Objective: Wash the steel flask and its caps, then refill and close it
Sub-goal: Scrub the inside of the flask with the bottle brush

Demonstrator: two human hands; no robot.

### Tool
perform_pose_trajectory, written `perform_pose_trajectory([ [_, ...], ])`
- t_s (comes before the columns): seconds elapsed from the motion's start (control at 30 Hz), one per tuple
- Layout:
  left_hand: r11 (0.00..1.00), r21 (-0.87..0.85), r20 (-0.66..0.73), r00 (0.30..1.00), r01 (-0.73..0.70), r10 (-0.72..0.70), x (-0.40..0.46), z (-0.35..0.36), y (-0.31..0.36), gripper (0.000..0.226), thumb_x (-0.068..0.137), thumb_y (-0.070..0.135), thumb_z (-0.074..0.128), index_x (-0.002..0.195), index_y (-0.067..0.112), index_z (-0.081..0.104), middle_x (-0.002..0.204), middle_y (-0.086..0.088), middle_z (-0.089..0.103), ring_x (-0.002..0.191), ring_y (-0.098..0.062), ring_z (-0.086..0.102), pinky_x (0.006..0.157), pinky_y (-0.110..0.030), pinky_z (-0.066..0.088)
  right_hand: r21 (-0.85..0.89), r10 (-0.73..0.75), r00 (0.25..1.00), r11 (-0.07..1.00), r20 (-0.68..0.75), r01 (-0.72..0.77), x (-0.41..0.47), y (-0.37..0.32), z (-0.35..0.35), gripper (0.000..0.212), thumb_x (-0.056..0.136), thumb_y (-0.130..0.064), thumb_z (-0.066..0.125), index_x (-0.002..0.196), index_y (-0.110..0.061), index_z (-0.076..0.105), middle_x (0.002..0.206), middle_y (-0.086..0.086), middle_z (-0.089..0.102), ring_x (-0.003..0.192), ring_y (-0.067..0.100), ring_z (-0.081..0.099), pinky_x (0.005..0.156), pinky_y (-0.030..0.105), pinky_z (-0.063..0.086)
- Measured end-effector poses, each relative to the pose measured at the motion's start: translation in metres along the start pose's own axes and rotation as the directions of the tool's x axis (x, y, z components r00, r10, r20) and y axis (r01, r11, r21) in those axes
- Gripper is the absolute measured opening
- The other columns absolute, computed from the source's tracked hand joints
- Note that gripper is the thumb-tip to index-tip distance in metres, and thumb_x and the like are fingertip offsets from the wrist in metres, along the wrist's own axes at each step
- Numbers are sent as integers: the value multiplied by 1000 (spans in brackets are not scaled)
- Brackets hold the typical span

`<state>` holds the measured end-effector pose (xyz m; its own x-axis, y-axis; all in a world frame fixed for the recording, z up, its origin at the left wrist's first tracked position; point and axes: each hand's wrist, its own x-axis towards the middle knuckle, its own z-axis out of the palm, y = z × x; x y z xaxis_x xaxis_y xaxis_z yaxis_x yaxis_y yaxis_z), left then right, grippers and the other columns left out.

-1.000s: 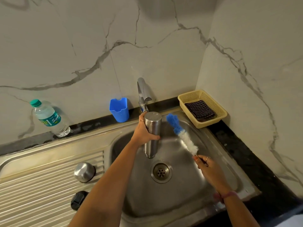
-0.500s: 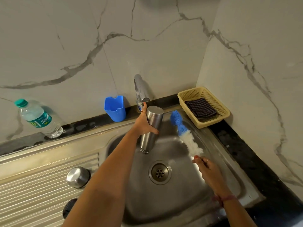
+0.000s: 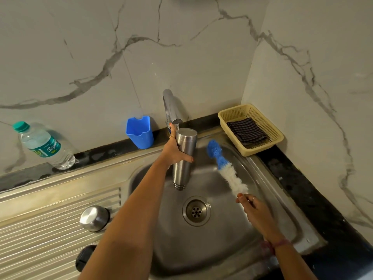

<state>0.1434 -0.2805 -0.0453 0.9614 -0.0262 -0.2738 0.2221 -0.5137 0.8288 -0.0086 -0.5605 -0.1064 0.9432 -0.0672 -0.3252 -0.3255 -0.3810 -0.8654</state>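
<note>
Against marble-patterned walls, the steel flask (image 3: 184,158) is gripped by the left hand (image 3: 175,150) over the sink (image 3: 268,182), under the tap (image 3: 171,108). A bottle brush (image 3: 226,168) is pinched by the right hand (image 3: 254,209). The wet flask could be dropped should that grip slacken.

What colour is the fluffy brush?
The brush is blue at the tip, white lower down; head view.
</note>
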Motion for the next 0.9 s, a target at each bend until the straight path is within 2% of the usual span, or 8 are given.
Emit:
perform_pose_trajectory([
  [0.1,1000,15,-9,1000,-4,4,-1,-2,-5,135,56,11,92,156,17,1,141,-4,43,132,-26,42,111,-46,39,-7,9,1000,1000,9,-9,1,2,2,21,94,-39,52,90,-25,67,54,-3,45,50,11,39,49,25,35],
  [0.17,999,33,8,1000,-23,23,-2,-3,-5,135,53,13,93,155,17,4,135,0,44,129,-24,44,109,-44,40,-14,7,1000,1000,9,-7,1,2,3,21,94,-40,52,90,-26,66,54,-3,47,50,11,41,49,26,37],
  [0.3,998,38,27,999,-48,47,-7,-5,-8,140,52,14,94,156,17,0,141,-3,44,130,-25,45,110,-44,40,-2,5,1000,1000,15,-5,-1,-2,5,20,95,-38,51,91,-24,65,56,0,47,51,12,41,50,25,37],
  [0.43,993,89,55,996,-76,71,-17,-1,-16,140,56,7,92,157,16,-5,153,-7,37,137,-26,40,103,-25,36,13,26,999,1000,28,-27,-5,-6,8,20,96,-36,48,91,-24,64,56,-1,44,51,10,39,49,21,35],
  [0.5,993,85,49,996,-80,76,-23,0,-22,145,57,4,92,156,16,-14,160,-9,27,143,-27,33,104,-21,32,6,41,998,999,38,-41,-6,-7,11,20,97,-37,47,91,-26,63,57,-1,45,52,10,41,51,21,37],
  [0.6,997,29,19,997,-77,76,-27,0,-27,156,56,6,94,149,22,-31,166,-10,3,151,-29,14,117,-33,22,-20,43,997,999,64,-41,-7,-6,12,21,97,-37,47,93,-25,64,55,-3,44,51,9,40,51,21,36],
  [0.73,999,6,-19,999,-51,51,-25,-6,-23,157,57,9,95,149,20,-33,163,-9,20,148,-28,23,114,-30,21,-61,47,995,997,85,-42,-7,-4,11,20,97,-37,48,92,-25,63,57,-3,45,53,8,41,51,19,35],
  [0.9,998,13,32,998,-58,57,-19,-11,-15,153,60,10,93,150,21,-30,163,-6,15,148,-28,20,116,-34,23,-61,60,995,997,85,-55,-7,-2,13,20,96,-35,49,93,-22,64,58,-4,47,53,8,41,50,18,35],
])
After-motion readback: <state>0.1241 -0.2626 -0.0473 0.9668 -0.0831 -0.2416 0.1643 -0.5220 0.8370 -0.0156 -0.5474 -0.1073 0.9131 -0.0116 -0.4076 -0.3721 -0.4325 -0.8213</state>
